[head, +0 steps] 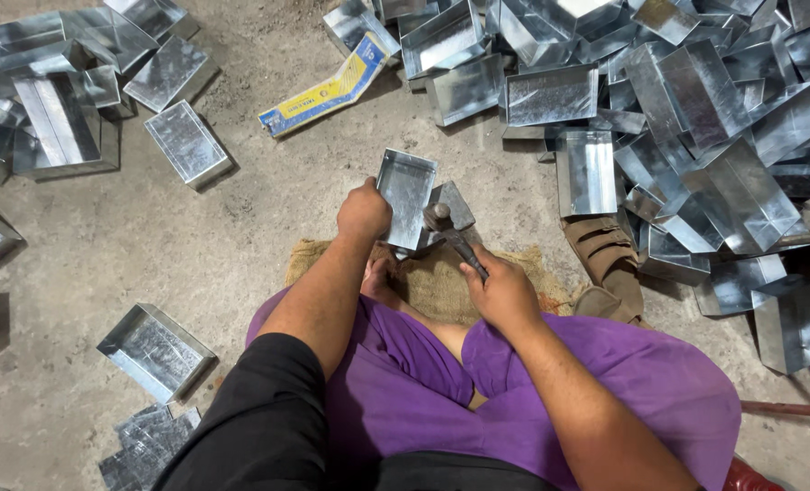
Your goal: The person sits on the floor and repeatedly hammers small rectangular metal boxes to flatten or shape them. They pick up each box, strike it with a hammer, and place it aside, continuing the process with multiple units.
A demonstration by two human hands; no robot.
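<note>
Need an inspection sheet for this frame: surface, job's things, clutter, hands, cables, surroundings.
Surface: bare concrete floor; burlap mat under the work.
Job's things: open metal box tilted on a metal block; hammer head beside the box.
Clutter: large pile of metal boxes upper right, smaller pile upper left, yellow-blue carton, flat sheets.
Hands: left hand grips the box edge; right hand holds the hammer handle.
Cables: nothing seen.
Surroundings: brown shoe at the right.

head view | worn on person's head | faces steeply down | near lap, concrete floor [196,236] beyond
</note>
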